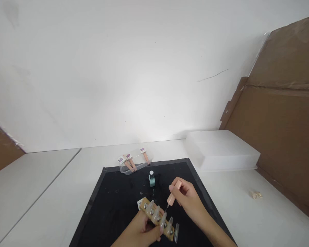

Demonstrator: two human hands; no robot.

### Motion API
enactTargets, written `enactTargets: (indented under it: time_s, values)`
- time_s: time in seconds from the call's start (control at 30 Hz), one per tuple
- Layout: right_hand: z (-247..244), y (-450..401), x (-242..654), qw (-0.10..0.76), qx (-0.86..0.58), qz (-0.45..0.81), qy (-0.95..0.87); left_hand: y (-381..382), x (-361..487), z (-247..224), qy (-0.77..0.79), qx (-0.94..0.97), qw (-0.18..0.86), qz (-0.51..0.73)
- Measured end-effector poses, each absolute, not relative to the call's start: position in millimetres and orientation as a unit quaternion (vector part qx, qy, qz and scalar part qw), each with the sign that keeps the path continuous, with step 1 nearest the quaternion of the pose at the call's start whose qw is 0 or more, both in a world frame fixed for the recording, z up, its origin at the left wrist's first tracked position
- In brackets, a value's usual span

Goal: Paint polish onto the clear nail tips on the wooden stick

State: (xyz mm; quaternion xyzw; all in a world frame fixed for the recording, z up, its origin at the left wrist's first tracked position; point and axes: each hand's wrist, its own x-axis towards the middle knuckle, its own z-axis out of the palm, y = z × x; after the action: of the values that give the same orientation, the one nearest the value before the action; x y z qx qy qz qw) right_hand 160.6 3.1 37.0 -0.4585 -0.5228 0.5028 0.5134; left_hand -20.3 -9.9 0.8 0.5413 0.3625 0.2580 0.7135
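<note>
My left hand (pixel 144 231) is closed around a tan strip (pixel 144 203) that carries several clear false nails (pixel 156 213) on round metal holders. Between the fingers of my right hand (pixel 186 195) is a nail polish brush with a peach handle (pixel 174 193), tilted down to the left. Its dark tip is at or just above one of the middle false nails; whether it touches, I cannot tell. A white label (pixel 139 204) shows at the strip's far left end, on something mostly hidden behind it. Beyond the hands stands a small teal bottle (pixel 151 180) with a white-topped cap.
Under the hands lies a black mat (pixel 118 195) on the white table (pixel 67 192). A clear tray (pixel 128 172) with peach tubes (pixel 145 156) sits at its back edge. Back right is a translucent white box (pixel 224 151); small cream pieces (pixel 255 195) lie farther right. Cardboard (pixel 280 120) borders that side.
</note>
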Motion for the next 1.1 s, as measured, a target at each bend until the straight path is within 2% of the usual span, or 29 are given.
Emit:
enactTargets:
  time_s: [0.2, 0.57, 0.9, 1.1]
  values:
    - [33, 5, 162, 0.538, -0.455, 0.503, -0.5, -10, -21, 4, 0.367, 0.561, 0.702, 0.241]
    - [40, 0, 156, 0.488, -0.433, 0.526, -0.546, -9, -18, 4, 0.373, 0.568, 0.692, 0.243]
    - [27, 7, 162, 0.544, -0.453, 0.503, -0.496, -10, -19, 13, 0.371, 0.531, 0.727, 0.227]
    - [30, 1, 163, 0.569, -0.378, 0.52, -0.512, -7, -22, 24, 0.386, 0.445, 0.768, 0.251]
